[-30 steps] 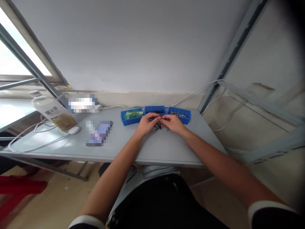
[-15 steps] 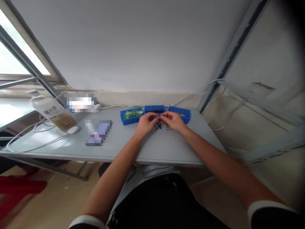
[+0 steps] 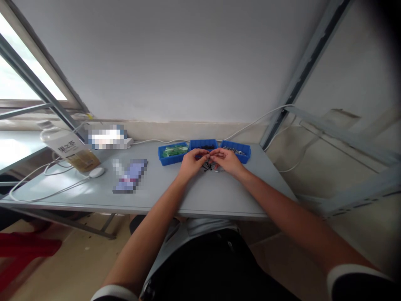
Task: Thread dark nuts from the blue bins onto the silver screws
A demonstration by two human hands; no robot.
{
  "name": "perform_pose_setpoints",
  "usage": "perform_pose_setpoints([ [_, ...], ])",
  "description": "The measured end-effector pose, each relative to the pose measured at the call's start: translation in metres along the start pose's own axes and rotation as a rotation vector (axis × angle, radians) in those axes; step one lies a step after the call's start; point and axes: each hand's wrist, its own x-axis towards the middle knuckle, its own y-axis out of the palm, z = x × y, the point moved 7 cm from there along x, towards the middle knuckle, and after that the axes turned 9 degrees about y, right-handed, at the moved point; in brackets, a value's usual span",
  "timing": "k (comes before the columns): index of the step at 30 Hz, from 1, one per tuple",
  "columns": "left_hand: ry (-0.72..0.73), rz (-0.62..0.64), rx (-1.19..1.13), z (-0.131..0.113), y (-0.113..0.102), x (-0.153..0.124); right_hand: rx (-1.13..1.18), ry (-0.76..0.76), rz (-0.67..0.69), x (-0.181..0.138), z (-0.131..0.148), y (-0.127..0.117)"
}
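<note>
My left hand [image 3: 191, 162] and my right hand [image 3: 227, 160] meet fingertip to fingertip over the grey table [image 3: 175, 192], both pinched on a small part too tiny to name. Under the fingertips lies a little pile of dark screws [image 3: 209, 167]. Just behind the hands stand three blue bins: one with green pieces [image 3: 173, 152], one with black pieces [image 3: 203, 144], one with silvery parts [image 3: 237, 150].
A drink bottle [image 3: 68, 147] lies tilted at the far left beside a white mouse-like puck [image 3: 97, 172] and white cables [image 3: 46, 184]. A blurred flat pack [image 3: 130, 175] lies left of centre. Grey shelf struts [image 3: 300, 67] rise on the right.
Both hands have stayed together over the screws, with only slight shifts of the fingers. The view has moved a little.
</note>
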Motion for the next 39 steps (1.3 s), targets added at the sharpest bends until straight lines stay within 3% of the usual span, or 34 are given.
perform_pose_setpoints([
  [11,0.043,0.020,0.091,-0.006,-0.001,-0.001,-0.113,-0.046,-0.090,0.001,0.003,-0.009],
  [16,-0.030,-0.004,-0.003,0.000,0.000,-0.002,-0.126,-0.026,-0.107,0.002,0.000,-0.010],
  [20,-0.059,-0.048,-0.126,0.008,0.000,-0.001,-0.138,0.007,-0.072,0.000,0.000,-0.005],
  [26,-0.006,-0.019,-0.117,0.005,0.002,0.000,-0.183,0.073,0.010,0.000,-0.008,0.003],
  [39,-0.023,0.016,-0.141,0.006,0.006,0.000,-0.221,0.018,0.011,-0.001,-0.004,0.003],
])
